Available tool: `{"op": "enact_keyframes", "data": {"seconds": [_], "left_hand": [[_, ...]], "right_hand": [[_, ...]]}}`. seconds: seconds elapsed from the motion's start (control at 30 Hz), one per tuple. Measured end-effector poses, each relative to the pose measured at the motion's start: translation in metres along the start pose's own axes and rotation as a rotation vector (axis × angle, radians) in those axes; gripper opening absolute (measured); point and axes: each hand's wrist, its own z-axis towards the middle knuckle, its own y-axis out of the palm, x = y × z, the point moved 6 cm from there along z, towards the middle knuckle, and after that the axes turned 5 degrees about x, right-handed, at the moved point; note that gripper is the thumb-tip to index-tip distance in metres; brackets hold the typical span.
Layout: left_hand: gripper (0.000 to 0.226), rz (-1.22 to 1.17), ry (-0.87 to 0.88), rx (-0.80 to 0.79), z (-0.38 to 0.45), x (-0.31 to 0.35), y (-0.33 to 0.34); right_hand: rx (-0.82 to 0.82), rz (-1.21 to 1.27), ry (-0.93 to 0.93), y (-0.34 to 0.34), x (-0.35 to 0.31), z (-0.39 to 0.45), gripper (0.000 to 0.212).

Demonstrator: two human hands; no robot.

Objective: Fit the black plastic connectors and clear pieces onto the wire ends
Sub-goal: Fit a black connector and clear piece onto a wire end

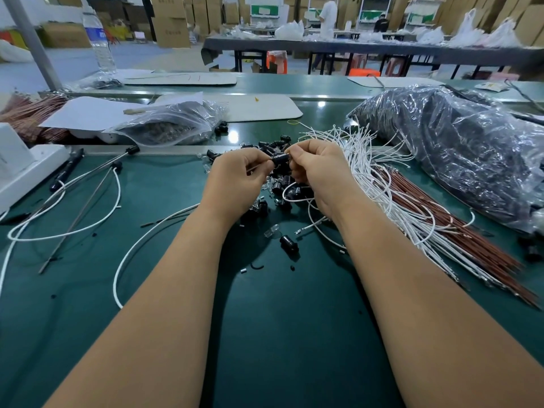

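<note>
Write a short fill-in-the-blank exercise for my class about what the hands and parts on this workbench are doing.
1. Both hands, left hand and right hand, hold one ____ connector between them.
2. The bundle of white wires lies to the ____ of the hands.
3. The mat on the bench is ____.
4. The water bottle stands at the far ____.

Missing words: black; right; green; left

Single head-worn wide-angle view, looking forward and down from above the near edge of the green tabletop. Close over both forearms, which reach in from the bottom corners. Far edge and the workshop behind fill the upper part, bowed by lens distortion.
</note>
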Motion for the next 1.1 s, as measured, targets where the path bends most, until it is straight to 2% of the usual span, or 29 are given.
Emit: {"op": "enact_keyframes", "data": {"seconds": [0.2, 0.33, 0.63, 1.1], "left_hand": [[0.012, -0.028, -0.046, 0.003, -0.001, -0.004, -0.001], [0.013, -0.005, -0.021, 0.027, -0.003, 0.000, -0.003], [0.021, -0.157, -0.142, -0.034, -0.005, -0.003, 0.002], [0.019, -0.155, -0.162, -0.058, -0.005, -0.008, 0.003]], "right_hand": [[-0.012, -0.047, -0.059, 0.001, -0.003, -0.001, 0.014], [0.004, -0.074, -0.053, 0.001, 0.000, -0.003, 0.017], [-0.067, 0.010, -0.031, 0.006, 0.001, -0.006, 0.018], [-0.074, -0.108, -0.077, 0.010, 0.002, -0.005, 0.020]]}}
